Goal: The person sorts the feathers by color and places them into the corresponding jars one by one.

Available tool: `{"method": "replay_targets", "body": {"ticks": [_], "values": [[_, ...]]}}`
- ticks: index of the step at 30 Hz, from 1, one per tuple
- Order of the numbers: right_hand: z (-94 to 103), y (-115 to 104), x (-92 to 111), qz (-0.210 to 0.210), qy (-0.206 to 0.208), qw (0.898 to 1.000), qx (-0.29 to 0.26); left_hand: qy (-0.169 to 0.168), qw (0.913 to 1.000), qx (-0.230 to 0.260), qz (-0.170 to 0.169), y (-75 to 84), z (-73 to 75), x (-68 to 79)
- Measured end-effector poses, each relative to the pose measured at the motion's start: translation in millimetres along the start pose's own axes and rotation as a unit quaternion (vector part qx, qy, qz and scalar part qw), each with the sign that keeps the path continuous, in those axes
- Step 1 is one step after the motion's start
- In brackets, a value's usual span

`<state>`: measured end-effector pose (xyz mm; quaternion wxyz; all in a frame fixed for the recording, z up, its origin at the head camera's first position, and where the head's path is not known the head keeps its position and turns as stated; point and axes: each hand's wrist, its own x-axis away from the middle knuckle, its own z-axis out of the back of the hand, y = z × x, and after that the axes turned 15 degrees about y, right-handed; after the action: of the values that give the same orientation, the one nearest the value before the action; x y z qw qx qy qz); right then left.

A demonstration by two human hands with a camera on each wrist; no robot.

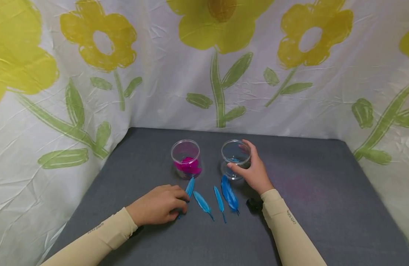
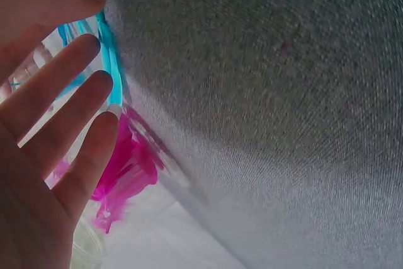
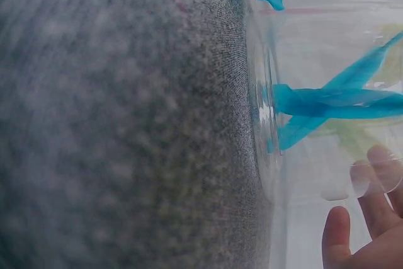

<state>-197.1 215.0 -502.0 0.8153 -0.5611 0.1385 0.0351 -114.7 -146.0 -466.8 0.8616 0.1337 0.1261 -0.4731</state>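
Observation:
My right hand [image 1: 256, 173] holds a clear plastic jar [image 1: 236, 178], thumb on its near side and fingers round the far right. Blue feathers [image 3: 346, 102] lie crossed inside that jar, seen through its wall in the right wrist view. Over the table, my left hand [image 1: 159, 204] is at a slim blue feather [image 1: 190, 187], its fingertips right by the feather, thumb and index apart in the left wrist view. To the right lie a second blue feather [image 1: 202, 202], a narrow one [image 1: 219, 199] and a fuller blue clump [image 1: 229, 195].
Another clear jar [image 1: 185, 147], holding magenta feathers [image 1: 188, 166], stands upright left of the held one. Dark grey cloth covers the table [image 1: 311, 221]. Behind it hangs a white curtain [image 1: 161, 85] painted with yellow flowers.

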Motion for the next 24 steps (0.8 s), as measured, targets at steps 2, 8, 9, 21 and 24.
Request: {"method": "replay_targets", "body": {"ticks": [2, 8, 9, 21, 24], "values": [[0.0, 0.2, 0.5, 0.000, -0.001, 1.000, 0.000, 0.005, 0.9999, -0.007, -0.013, 0.8, -1.9, 0.3], [-1.0, 2.3, 2.5, -0.005, -0.003, 1.000, 0.001, 0.030, 0.9978, -0.035, -0.049, 3.0, -6.7, 1.6], [-0.8, 2.4, 2.6, -0.005, -0.003, 1.000, 0.001, 0.035, 0.9972, -0.040, -0.053, 3.4, -6.9, 1.3], [0.5, 0.0, 0.3, -0.006, -0.003, 1.000, 0.002, 0.049, 0.9721, -0.173, -0.151, 12.7, -7.2, -11.0], [1.0, -2.3, 0.5, -0.009, -0.005, 1.000, 0.002, 0.035, 0.9639, -0.201, -0.171, 14.1, -5.3, -13.4]]}}
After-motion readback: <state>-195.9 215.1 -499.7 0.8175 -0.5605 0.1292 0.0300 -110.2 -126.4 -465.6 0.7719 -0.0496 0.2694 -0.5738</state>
